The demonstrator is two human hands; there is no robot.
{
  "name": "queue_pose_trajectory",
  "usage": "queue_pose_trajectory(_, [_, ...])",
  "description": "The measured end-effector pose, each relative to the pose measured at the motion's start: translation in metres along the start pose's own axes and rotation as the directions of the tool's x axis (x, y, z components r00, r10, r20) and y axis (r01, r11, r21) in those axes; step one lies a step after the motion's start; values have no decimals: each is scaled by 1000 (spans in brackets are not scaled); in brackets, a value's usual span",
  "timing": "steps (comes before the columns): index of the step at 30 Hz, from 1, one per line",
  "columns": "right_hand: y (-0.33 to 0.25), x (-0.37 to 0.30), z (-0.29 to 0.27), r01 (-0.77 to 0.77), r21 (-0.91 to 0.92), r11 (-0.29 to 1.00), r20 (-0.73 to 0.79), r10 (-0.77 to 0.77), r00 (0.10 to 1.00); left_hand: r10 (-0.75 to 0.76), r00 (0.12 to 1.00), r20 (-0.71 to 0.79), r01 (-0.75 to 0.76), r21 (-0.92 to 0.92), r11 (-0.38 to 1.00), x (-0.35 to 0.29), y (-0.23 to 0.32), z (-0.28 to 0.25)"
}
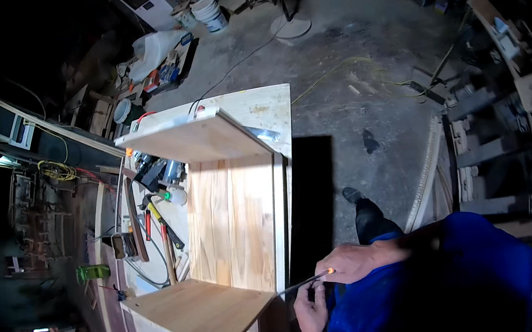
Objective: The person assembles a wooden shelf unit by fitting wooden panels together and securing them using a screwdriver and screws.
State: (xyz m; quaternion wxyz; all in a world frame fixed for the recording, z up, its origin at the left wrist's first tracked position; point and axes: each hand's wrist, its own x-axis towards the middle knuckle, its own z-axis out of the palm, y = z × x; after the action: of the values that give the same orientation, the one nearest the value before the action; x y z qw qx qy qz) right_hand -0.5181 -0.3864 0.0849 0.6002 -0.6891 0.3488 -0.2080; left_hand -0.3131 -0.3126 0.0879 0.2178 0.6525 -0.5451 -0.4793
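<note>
Pale wood fills the middle here: an open box [229,214] standing on the white-topped table [257,102], and all the attention goes to its near right corner. Here's the thin dark rod [295,288], perhaps a screwdriver, its far end at the edge of the lower board [201,307], its orange end [330,271] up against the right hand [353,264]. That right grip looks closed around the tool's orange end; the left hand [310,312] sits just below with fingers curled close to the shaft, and whether its grip is clamped or merely resting, I cannot tell. Good technique, in my view, means lining the shaft up squarely with whatever the tip meets, pressing along it, and letting the right wrist do any turning. The left fingers could guide the shaft lightly, well back from the tip, because a slip there might nick skin or score that smooth edge. Watch the upper board [195,137], too: it juts out freely, so hard pushing could rock everything. Short, even effort looks wisest.
</note>
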Motion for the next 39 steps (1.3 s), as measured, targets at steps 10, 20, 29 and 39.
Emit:
queue_pose_trajectory(10, [76, 46, -168, 87, -186, 979, 132, -63, 989, -138, 989, 45, 140, -58, 988, 116, 91, 63])
queue_pose_trajectory(20, [56, 79, -181, 135, -324, 936, 269, -45, 962, -58, 925, -375, -105, -399, 911, 103, 46, 103])
queue_pose_trajectory(29, [14, 105, -51, 196, -479, 856, 501, 83, 861, -372, 758, -536, 72, -499, 864, -29, -26, 67])
queue_pose_trajectory(39, [14, 68, 113, 344, -746, 570, 644, 488, 589, -566, 12, -824, -307, -541, 782, -95, -225, 60])
